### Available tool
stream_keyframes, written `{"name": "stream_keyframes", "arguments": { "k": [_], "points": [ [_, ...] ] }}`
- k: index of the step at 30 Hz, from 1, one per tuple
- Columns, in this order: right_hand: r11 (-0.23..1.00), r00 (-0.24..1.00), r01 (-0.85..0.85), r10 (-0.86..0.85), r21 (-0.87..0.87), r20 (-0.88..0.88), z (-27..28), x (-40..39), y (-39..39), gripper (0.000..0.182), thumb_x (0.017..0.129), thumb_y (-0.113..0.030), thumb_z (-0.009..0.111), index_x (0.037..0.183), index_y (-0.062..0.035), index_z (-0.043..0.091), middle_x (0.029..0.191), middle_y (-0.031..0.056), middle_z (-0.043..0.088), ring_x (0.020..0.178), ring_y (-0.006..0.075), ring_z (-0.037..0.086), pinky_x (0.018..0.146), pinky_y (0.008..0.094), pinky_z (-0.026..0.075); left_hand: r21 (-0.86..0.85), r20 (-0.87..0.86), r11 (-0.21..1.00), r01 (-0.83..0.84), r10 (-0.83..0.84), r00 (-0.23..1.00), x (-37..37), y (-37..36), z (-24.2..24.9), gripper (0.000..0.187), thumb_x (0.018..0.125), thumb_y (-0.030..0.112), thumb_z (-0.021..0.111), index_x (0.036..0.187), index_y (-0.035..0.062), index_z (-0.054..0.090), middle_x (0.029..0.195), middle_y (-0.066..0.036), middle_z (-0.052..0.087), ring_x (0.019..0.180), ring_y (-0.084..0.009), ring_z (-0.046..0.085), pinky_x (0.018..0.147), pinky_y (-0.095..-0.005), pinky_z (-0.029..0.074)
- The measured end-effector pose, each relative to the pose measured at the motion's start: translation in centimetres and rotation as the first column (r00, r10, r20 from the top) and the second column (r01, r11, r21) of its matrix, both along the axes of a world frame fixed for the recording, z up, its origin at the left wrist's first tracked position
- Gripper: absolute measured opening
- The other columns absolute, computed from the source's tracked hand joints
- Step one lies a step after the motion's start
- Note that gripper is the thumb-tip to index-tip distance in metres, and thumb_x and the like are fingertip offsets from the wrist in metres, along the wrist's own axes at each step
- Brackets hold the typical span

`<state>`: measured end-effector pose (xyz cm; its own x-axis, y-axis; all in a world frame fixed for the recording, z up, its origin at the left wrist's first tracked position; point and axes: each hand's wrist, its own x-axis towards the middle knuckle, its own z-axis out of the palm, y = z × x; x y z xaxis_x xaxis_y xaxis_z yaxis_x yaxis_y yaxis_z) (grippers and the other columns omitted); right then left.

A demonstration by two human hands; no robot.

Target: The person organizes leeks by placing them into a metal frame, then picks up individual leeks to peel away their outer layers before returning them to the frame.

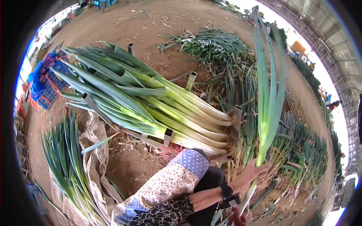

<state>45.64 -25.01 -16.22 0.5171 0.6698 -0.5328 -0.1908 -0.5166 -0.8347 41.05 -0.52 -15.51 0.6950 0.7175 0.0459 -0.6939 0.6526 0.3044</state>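
My left hand (250, 176), with a dark band at the wrist, is closed round the pale stem of a long leek (266, 128). The leek stands nearly upright, its green leaves reaching the top right. At the bottom edge my right hand (238, 218), dark red and partly cut off, is closed at the leek's lower white end. To the left, a thick bundle of leeks (162, 98) lies in a metal frame (167, 136), roots toward the right.
Loose leeks (69, 162) lie beside a beige cloth (94, 150) on the left. Behind the bundle is a green leaf pile (218, 45); more leeks (301, 150) lie at the right. A blue crate (49, 90) sits at the far left. Metal posts stick up around the bundle.
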Motion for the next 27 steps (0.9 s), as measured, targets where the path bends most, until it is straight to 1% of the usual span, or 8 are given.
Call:
{"name": "stream_keyframes", "arguments": {
  "k": [3, 4, 7, 10, 13, 20, 24, 27],
  "points": [
    [0.999, 0.970, 0.039, -0.033, -0.022, 0.239, -8.1, 3.7, -3.0, 0.031, 0.096, -0.025, 0.059, 0.122, -0.0085, 0.063, 0.097, 0.0001, 0.070, 0.080, 0.0075, 0.063, 0.058, 0.0214, 0.044, 0.087, -0.172, 0.940, -0.329, 0.340, 0.925, -2.4, 3.3, 1.7, 0.029, 0.092, 0.031, 0.068, 0.094, 0.0080, 0.050, 0.060, 0.005, 0.050, 0.043, -0.0039, 0.045, 0.037, -0.0200, 0.040],
    [0.994, 0.834, -0.086, 0.035, 0.067, 0.550, -9.1, 5.3, -1.5, 0.036, 0.094, -0.025, 0.062, 0.125, -0.0083, 0.060, 0.099, 0.0035, 0.069, 0.081, 0.0137, 0.063, 0.061, 0.0257, 0.047, 0.075, -0.154, 0.899, -0.431, 0.437, 0.886, -3.3, 4.5, 2.9, 0.030, 0.094, 0.033, 0.065, 0.094, 0.0077, 0.048, 0.059, 0.005, 0.047, 0.042, -0.0029, 0.044, 0.035, -0.0189, 0.039],
    [0.864, -0.031, -0.501, -0.077, 0.051, 0.997, -9.1, 9.3, 7.1, 0.055, 0.087, -0.025, 0.070, 0.135, -0.0078, 0.052, 0.105, 0.0139, 0.066, 0.085, 0.0326, 0.065, 0.070, 0.0386, 0.054, 0.143, -0.179, 0.712, -0.688, 0.702, 0.689, -6.3, 8.0, 6.5, 0.032, 0.094, 0.034, 0.064, 0.091, 0.0080, 0.045, 0.059, 0.005, 0.046, 0.041, -0.0033, 0.044, 0.033, -0.0183, 0.039],
    [0.827, 0.012, -0.560, 0.056, -0.040, 0.998, -0.2, 3.8, 18.0, 0.050, 0.089, -0.023, 0.067, 0.136, -0.0130, 0.053, 0.101, 0.0147, 0.066, 0.079, 0.0312, 0.064, 0.060, 0.0381, 0.051, 0.232, -0.179, 0.443, -0.866, 0.895, 0.409, -9.8, 11.5, 9.2, 0.033, 0.095, 0.036, 0.063, 0.092, 0.0075, 0.046, 0.060, 0.003, 0.047, 0.040, -0.0051, 0.045, 0.033, -0.0202, 0.039],
    [0.757, 0.128, -0.651, 0.178, -0.053, 0.976, 1.0, 2.1, 26.5, 0.044, 0.087, -0.020, 0.067, 0.131, -0.0164, 0.058, 0.099, 0.0137, 0.066, 0.080, 0.0311, 0.065, 0.065, 0.0397, 0.051, 0.337, -0.199, 0.362, -0.869, 0.930, 0.309, -14.8, 14.6, 10.0, 0.030, 0.094, 0.037, 0.063, 0.093, 0.0122, 0.047, 0.066, 0.003, 0.048, 0.052, -0.0056, 0.050, 0.044, -0.0229, 0.045],
    [0.462, -0.037, -0.873, 0.256, -0.156, 0.966, -6.1, -0.6, 38.3, 0.039, 0.087, -0.024, 0.065, 0.125, -0.0172, 0.062, 0.103, 0.0089, 0.068, 0.095, 0.0289, 0.064, 0.081, 0.0393, 0.051, 0.368, -0.370, 0.442, -0.818, 0.877, 0.307, -25.4, 18.3, -0.3, 0.022, 0.093, 0.024, 0.065, 0.098, 0.0080, 0.052, 0.081, -0.006, 0.064, 0.076, -0.0178, 0.066, 0.076, -0.0359, 0.057],
    [0.431, -0.027, -0.894, 0.210, -0.117, 0.977, -8.1, -0.7, 39.4, 0.047, 0.085, -0.033, 0.068, 0.130, -0.0185, 0.059, 0.097, 0.0090, 0.069, 0.093, 0.0277, 0.064, 0.079, 0.0390, 0.052, 0.358, -0.379, 0.473, -0.805, 0.862, 0.338, -29.9, 18.5, -2.6, 0.021, 0.093, 0.021, 0.066, 0.105, 0.0082, 0.054, 0.084, -0.007, 0.064, 0.080, -0.0192, 0.066, 0.084, -0.0420, 0.056],
    [0.495, -0.170, -0.857, -0.007, -0.144, 0.985, -5.9, -2.0, 37.9, 0.056, 0.085, -0.044, 0.066, 0.134, -0.0176, 0.055, 0.088, 0.0095, 0.067, 0.084, 0.0256, 0.066, 0.069, 0.0388, 0.053, 0.328, -0.343, 0.416, -0.848, 0.889, 0.304, -31.2, 17.7, -1.3, 0.022, 0.092, 0.020, 0.066, 0.106, 0.0091, 0.054, 0.086, -0.006, 0.063, 0.083, -0.0187, 0.065, 0.084, -0.0423, 0.056]
  ]
}}
